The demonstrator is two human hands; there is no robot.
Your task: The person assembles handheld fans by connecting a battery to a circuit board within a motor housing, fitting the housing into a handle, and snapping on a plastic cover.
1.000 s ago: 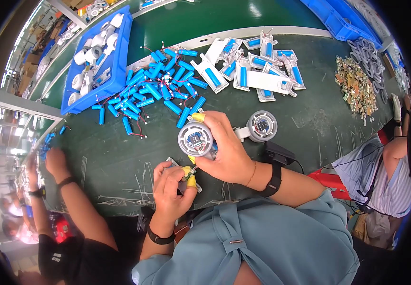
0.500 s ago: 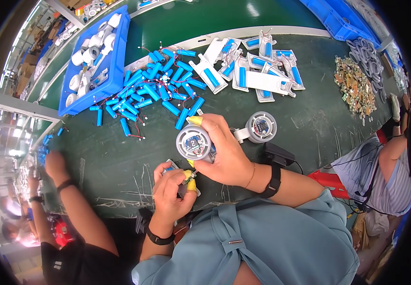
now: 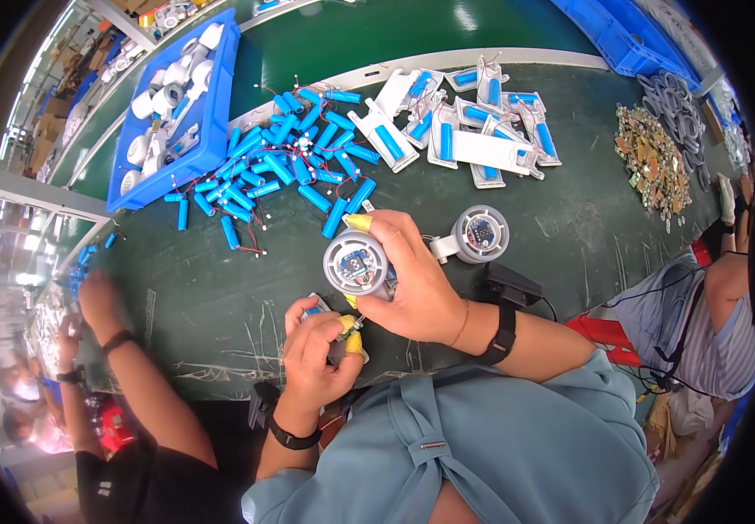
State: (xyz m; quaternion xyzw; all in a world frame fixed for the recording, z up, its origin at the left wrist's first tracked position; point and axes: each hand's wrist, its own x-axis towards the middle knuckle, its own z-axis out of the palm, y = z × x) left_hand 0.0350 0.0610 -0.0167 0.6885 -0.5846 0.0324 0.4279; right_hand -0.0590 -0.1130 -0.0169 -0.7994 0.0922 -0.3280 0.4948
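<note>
"Plastic seems likely for that round, grey, spoked-front housing [image 3: 339, 281]. Where is it, exactly?"

"Above the dark green, scuffed tabletop [image 3: 220, 301], near its front edge, in the person's right hand [image 3: 417, 284]. Thumb and fingers curl round its outer wall, and its small blue circuit board [image 3: 354, 264] faces up."

"And the left hand [image 3: 314, 349]?"

"Just below the housing, thumb and index finger pinched on a small green circuit board [image 3: 349, 334]. The fingers cover too much of it to tell its full shape. Thin yellow finger covers [image 3: 359, 222] sit on fingertips of both hands."

"How would the housing handle?"

"Probably light and stiff, though its curved wall looks smooth enough to roll in the palm. The outer rim is the safest hold; the blue board and the fine wires beside it look fragile."

"The green one too?"

"Likely thin, rigid and nearly weightless, so better pinched by its edges than across its parts."

"What lies nearby?"

"A matching grey, round housing with a white arm [image 3: 482, 234] to the right, and loose blue cylindrical batteries with thin red leads [image 3: 277, 164] beyond the hands."
</note>
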